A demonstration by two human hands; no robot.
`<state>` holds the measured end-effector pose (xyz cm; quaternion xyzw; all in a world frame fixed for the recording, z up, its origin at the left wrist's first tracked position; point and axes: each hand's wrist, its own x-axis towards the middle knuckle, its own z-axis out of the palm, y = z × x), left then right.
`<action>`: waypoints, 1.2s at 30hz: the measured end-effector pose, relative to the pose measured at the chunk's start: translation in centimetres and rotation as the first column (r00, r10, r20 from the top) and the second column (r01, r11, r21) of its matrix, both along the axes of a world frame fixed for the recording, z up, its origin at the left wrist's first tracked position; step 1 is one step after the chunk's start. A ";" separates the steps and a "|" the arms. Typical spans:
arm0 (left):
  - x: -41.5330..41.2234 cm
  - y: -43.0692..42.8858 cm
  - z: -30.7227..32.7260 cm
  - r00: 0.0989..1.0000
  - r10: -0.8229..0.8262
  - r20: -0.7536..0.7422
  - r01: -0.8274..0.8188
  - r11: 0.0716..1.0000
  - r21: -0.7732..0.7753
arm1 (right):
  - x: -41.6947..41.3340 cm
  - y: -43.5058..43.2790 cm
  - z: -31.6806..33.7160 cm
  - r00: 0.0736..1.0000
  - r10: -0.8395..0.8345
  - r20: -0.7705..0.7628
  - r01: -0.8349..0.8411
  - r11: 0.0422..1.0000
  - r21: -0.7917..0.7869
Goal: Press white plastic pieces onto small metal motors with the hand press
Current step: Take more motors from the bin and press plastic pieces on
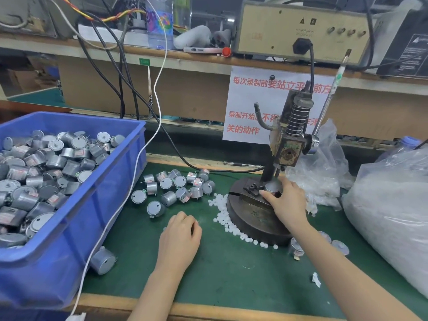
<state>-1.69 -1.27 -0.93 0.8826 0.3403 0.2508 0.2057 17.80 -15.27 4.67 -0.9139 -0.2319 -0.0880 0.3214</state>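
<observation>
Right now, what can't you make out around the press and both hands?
Head view only:
- Whether the motor is capped: the gripping right hand partly covers it.
- What the left hand holds: curled fingers hide it.
- Blue bin: cut off by left edge.

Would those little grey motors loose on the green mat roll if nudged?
Probably, on their sides: the loose motors are short round cans. Those resting on a flat face likely stay put. Metal shells suggest heft for their size.

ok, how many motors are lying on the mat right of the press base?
3: one motor by the base's front edge, near side of the right forearm; two motors just beyond it. The arm may hide others.
</observation>
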 end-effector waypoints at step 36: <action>0.5 0.3 0.2 0.999 0.051 0.009 -0.050 0.998 -0.025 | -0.7 -3.2 16.3 0.969 0.106 0.224 -0.244 0.238 0.940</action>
